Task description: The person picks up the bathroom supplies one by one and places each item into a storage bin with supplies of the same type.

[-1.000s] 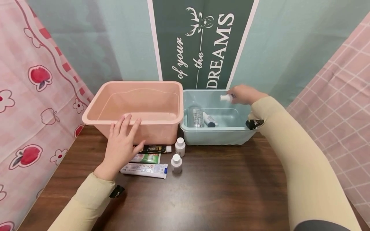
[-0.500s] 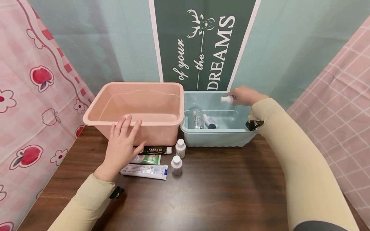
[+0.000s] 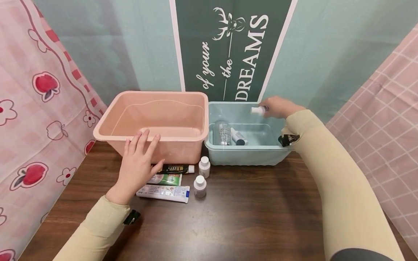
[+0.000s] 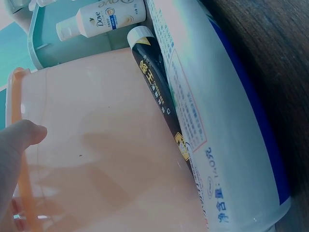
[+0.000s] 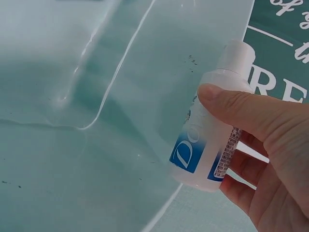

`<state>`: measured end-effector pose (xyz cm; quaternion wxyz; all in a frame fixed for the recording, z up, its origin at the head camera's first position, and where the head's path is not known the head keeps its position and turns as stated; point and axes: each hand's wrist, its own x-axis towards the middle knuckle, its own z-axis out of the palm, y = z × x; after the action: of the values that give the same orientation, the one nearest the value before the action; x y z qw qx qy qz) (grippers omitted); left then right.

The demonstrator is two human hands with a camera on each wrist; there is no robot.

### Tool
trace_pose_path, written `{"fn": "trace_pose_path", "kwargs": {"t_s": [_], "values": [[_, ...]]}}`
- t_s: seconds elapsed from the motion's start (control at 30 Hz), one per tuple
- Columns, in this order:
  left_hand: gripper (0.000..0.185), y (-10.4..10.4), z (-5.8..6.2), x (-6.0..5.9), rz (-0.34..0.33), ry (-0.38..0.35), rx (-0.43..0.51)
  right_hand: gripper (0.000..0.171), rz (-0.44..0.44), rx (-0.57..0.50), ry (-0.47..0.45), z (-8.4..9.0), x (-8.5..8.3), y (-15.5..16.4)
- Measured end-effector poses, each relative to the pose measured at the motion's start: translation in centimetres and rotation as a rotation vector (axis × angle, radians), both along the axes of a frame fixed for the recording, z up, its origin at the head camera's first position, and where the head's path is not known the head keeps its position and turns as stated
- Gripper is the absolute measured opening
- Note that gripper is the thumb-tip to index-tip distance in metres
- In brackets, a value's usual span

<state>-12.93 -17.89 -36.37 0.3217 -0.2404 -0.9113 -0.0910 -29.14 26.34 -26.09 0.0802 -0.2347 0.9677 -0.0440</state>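
Observation:
My right hand (image 3: 278,106) holds a small white Dove bottle (image 5: 207,125) between thumb and fingers, at the back of the light blue bin (image 3: 248,156). In the right wrist view the bottle's cap points up and its blue label shows. A clear bottle (image 3: 222,133) and a white tube with a black cap (image 3: 238,136) lie inside that bin on the left. My left hand (image 3: 137,163) rests with spread, straight fingers over the front rim of the pink bin (image 3: 169,148). Nothing is held in it.
In front of the pink bin lie a black tube (image 3: 176,169), a green-and-white tube (image 3: 169,179) and a white toothpaste tube (image 3: 163,192). Two small white bottles, a rear one (image 3: 204,167) and a nearer one (image 3: 200,186), stand beside them. Curtains surround the brown table (image 3: 248,210).

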Motion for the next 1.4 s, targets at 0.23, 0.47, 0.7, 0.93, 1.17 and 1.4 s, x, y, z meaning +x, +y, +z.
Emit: {"fn": "trace_pose_path", "kwargs": {"t_s": [0.23,0.47,0.7,0.93,1.17,1.4], "values": [[0.075,0.0,0.0,-0.1,-0.006,0.013,-0.004,0.032,0.019,-0.021,0.015,-0.2,-0.2,0.1],[0.075,0.2,0.1,-0.2,-0.005,0.006,-0.021,0.029,-0.001,-0.022,0.009,-0.6,-0.5,0.4],[0.075,0.1,-0.1,-0.2,0.001,0.003,-0.018,0.026,0.021,0.009,0.017,-1.6,-1.1,0.5],[0.074,0.0,-0.2,-0.1,0.007,0.010,-0.005,0.023,0.055,0.005,0.005,-2.4,-1.1,0.6],[0.074,0.0,-0.2,-0.2,0.006,0.023,0.003,0.024,0.055,0.004,0.001,-3.3,-1.3,0.2],[0.074,-0.1,-0.3,-0.4,0.003,0.025,0.008,0.022,0.039,0.026,-0.012,-4.3,-1.6,-0.2]]}}
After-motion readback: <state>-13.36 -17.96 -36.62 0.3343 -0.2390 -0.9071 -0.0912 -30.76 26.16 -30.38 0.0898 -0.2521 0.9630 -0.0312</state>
